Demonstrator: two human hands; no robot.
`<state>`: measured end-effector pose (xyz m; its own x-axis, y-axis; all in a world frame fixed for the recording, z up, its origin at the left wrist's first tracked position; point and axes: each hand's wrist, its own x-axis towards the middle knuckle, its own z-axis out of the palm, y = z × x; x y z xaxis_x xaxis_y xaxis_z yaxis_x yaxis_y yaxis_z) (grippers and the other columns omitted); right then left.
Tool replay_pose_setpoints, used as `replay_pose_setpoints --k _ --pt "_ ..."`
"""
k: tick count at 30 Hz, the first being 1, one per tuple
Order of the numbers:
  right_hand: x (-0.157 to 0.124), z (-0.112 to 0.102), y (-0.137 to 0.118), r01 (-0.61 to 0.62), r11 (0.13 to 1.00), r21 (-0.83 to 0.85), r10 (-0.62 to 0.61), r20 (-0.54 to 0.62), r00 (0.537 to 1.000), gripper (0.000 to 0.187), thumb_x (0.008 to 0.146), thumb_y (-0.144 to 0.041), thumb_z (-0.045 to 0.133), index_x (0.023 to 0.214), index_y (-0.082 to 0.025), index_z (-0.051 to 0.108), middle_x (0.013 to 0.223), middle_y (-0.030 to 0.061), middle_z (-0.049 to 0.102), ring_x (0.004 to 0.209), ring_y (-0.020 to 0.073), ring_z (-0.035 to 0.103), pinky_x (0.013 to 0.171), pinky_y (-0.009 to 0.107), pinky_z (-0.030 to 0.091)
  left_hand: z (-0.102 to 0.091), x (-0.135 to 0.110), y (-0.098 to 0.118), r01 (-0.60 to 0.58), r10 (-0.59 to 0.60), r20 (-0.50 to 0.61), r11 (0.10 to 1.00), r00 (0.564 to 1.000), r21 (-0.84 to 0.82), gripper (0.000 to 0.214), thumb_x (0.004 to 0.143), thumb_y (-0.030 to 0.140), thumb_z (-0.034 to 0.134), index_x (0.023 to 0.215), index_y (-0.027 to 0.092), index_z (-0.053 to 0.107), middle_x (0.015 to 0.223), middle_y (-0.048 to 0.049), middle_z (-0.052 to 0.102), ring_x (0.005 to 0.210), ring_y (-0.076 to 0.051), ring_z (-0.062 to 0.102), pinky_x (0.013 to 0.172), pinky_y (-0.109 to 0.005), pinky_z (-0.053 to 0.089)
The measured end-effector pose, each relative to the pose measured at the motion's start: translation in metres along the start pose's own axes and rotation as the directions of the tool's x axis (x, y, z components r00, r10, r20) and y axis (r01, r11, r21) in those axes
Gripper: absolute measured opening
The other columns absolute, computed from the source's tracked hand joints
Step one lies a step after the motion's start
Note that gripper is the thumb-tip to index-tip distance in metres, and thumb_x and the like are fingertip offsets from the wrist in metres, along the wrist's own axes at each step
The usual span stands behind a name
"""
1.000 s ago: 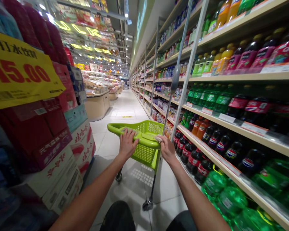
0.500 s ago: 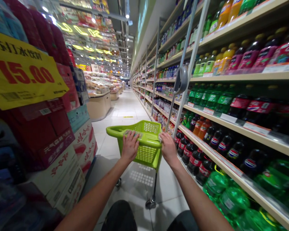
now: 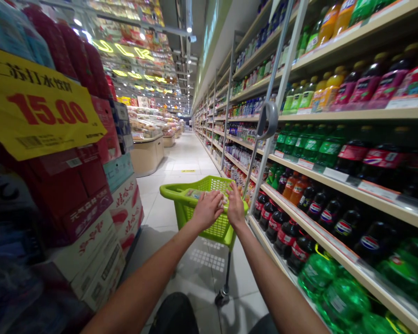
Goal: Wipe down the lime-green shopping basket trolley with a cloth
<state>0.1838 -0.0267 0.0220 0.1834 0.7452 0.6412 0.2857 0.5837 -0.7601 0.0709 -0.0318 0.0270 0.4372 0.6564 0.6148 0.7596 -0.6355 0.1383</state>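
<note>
A lime-green shopping cart point(image 3: 185, 214) with a perforated basket stands in front of me, its handle towards me. My left hand point(image 3: 208, 211) lies over the handle with its fingers bent. Beside those fingertips shows a small pale, crumpled-looking thing point(image 3: 225, 198), too blurred to name; what is under the fingers is hidden. To its right, my right hand point(image 3: 235, 206) is raised at the corner of the handle, fingers stretched upward and apart, with nothing seen in it. A clear panel on the handle is partly covered by my left hand.
Drink shelves point(image 3: 329, 174) run along the right, close to the cart, with large green bottles point(image 3: 343, 297) at the bottom. Stacked cartons point(image 3: 125, 211) with a yellow price sign point(image 3: 48, 109) stand at the left. A tiled aisle point(image 3: 184, 162) leads past a display counter point(image 3: 148, 155).
My left hand has moved right along the handle towards the pale thing. My right hand has loosened from the handle corner, and its fingers now point up. The cart sits slightly farther right in view.
</note>
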Motion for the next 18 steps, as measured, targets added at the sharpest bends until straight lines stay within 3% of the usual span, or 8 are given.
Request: replay_pose_setpoints --k 3,6,9,11,13,15,18 --pt "-0.002 -0.012 0.006 0.122 0.944 -0.305 -0.118 0.032 0.992 0.056 0.087 -0.047 0.024 0.129 -0.011 0.036 0.130 0.0126 0.041 0.120 0.0218 0.038 0.099 0.040 0.032 0.008 -0.002 -0.005 -0.044 0.045 -0.054 0.999 0.998 0.020 0.033 0.081 0.022 0.046 0.114 0.019 0.050 0.124 -0.0089 0.051 0.119 -0.022 0.040 0.099 -0.046 0.029" --pt "-0.004 -0.018 0.011 0.166 0.880 -0.446 -0.145 0.082 0.986 0.053 0.089 -0.042 0.022 0.130 -0.012 0.033 0.129 0.0114 0.042 0.118 0.0202 0.040 0.097 0.037 0.035 0.006 -0.009 -0.032 -0.057 0.056 -0.121 0.998 0.991 -0.002 0.031 0.081 0.017 0.044 0.111 0.019 0.052 0.120 -0.0080 0.054 0.113 -0.020 0.046 0.097 -0.043 0.034" --pt "-0.006 -0.021 0.015 0.194 0.850 -0.491 -0.175 0.084 0.981 0.050 0.089 -0.038 0.022 0.130 -0.010 0.034 0.126 0.0121 0.046 0.113 0.0194 0.045 0.094 0.035 0.037 -0.003 -0.017 -0.068 0.096 -0.103 -0.284 0.995 0.953 -0.039 0.030 0.080 0.013 0.042 0.107 0.014 0.054 0.112 -0.0108 0.059 0.105 -0.021 0.052 0.094 -0.042 0.039" --pt "-0.008 -0.021 0.017 0.244 0.825 -0.509 -0.221 0.106 0.970 0.049 0.089 -0.036 0.023 0.128 -0.009 0.035 0.122 0.0129 0.049 0.111 0.0198 0.046 0.092 0.035 0.037 -0.005 -0.021 -0.078 0.169 -0.179 -0.369 0.984 0.912 -0.061 0.030 0.080 0.012 0.040 0.106 0.012 0.055 0.111 -0.0115 0.059 0.106 -0.021 0.052 0.095 -0.042 0.039" --pt "-0.010 -0.019 0.017 0.270 0.800 -0.536 -0.250 0.112 0.962 0.047 0.090 -0.034 0.022 0.129 -0.010 0.035 0.119 0.0130 0.051 0.108 0.0202 0.048 0.089 0.036 0.038 0.001 -0.022 -0.069 0.109 -0.123 -0.376 0.992 0.918 -0.058 0.030 0.081 0.013 0.039 0.106 0.015 0.055 0.114 -0.0099 0.057 0.111 -0.020 0.048 0.098 -0.043 0.037" --pt "-0.010 -0.017 0.017 0.287 0.769 -0.571 -0.258 0.133 0.957 0.046 0.090 -0.033 0.023 0.129 -0.012 0.034 0.118 0.0125 0.052 0.106 0.0203 0.049 0.086 0.035 0.038 0.013 -0.018 -0.044 -0.046 0.028 -0.330 0.998 0.943 -0.047 0.029 0.083 0.015 0.037 0.107 0.016 0.054 0.117 -0.0086 0.056 0.117 -0.019 0.043 0.099 -0.041 0.036" --pt "-0.010 -0.022 0.021 0.320 0.701 -0.637 -0.253 0.198 0.947 0.044 0.090 -0.033 0.026 0.127 -0.013 0.038 0.117 0.0121 0.053 0.107 0.0208 0.048 0.088 0.036 0.034 0.028 -0.012 -0.015 -0.231 0.216 -0.278 0.973 0.936 -0.022 0.028 0.086 0.016 0.036 0.107 0.016 0.054 0.117 -0.0088 0.056 0.120 -0.018 0.040 0.100 -0.041 0.036"
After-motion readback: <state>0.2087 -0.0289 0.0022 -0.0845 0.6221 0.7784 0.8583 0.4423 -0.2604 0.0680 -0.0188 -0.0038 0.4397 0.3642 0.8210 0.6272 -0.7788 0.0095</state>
